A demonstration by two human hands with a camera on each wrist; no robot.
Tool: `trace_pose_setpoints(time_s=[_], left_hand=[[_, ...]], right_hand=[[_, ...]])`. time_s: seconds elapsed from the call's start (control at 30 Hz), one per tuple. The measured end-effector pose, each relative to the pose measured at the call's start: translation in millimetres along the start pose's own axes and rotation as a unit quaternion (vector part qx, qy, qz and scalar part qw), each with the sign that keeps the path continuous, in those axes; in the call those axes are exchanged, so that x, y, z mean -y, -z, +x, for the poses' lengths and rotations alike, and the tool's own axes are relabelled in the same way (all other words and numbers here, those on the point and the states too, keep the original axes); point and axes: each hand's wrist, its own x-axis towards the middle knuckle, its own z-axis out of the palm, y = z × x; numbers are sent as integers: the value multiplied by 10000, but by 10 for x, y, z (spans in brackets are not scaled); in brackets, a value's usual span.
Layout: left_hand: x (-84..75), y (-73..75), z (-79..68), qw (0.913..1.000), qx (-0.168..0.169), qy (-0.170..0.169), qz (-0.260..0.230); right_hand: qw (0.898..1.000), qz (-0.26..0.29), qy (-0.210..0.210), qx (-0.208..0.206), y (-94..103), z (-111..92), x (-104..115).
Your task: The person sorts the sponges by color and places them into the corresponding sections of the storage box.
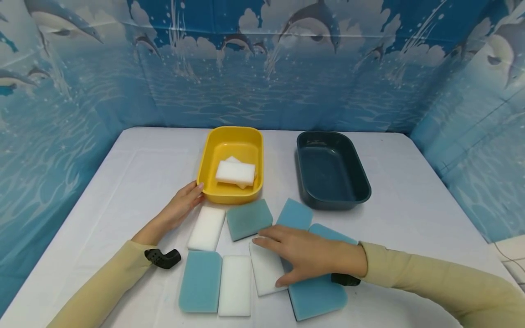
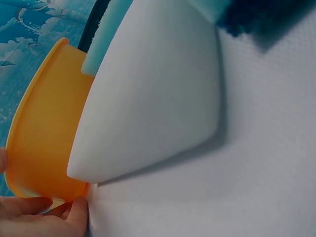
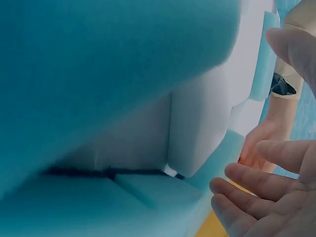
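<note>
My left hand [image 1: 183, 205] holds the near-left corner of a yellow tub [image 1: 231, 199], its fingers bent around the outer wall in the left wrist view. Inside the tub, one white sponge [image 1: 235, 172] lies across another. My right hand [image 1: 305, 249] is over a white sponge [image 1: 266, 269], thumb and fingers spread, nothing gripped. In the right wrist view the fingers [image 3: 256, 185] are apart and slightly bent. Blue sponges [image 1: 317, 296] lie partly under this hand and wrist. Near the left hand are another white sponge [image 1: 206, 228] and a blue-green sponge [image 1: 249, 220].
A dark blue tub [image 1: 333, 206] with nothing in it stands right of the yellow one. At the table's front lie a blue sponge [image 1: 200, 282] and a white sponge [image 1: 235, 286] side by side. A dolphin-print curtain [image 1: 262, 91] encloses the white table [image 1: 414, 196].
</note>
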Motion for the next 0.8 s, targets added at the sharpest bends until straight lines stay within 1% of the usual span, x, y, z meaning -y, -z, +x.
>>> trace_pose_setpoints(time_s=[0.23,0.47,0.67,0.8], left_hand=[[2,-16,3,10000,-9,10,-68],[-22,-20,-8,9999,-77,54,97],[-21,-14,-10,9999,-69,74,109],[-21,-14,-3,10000,-36,33,79]], right_hand=[[9992,123,2,383,-45,26,10],[9974,197,86,682,-55,73,1],[9966,189,163,787,-68,117,5],[9960,224,130,858,-67,134,12]])
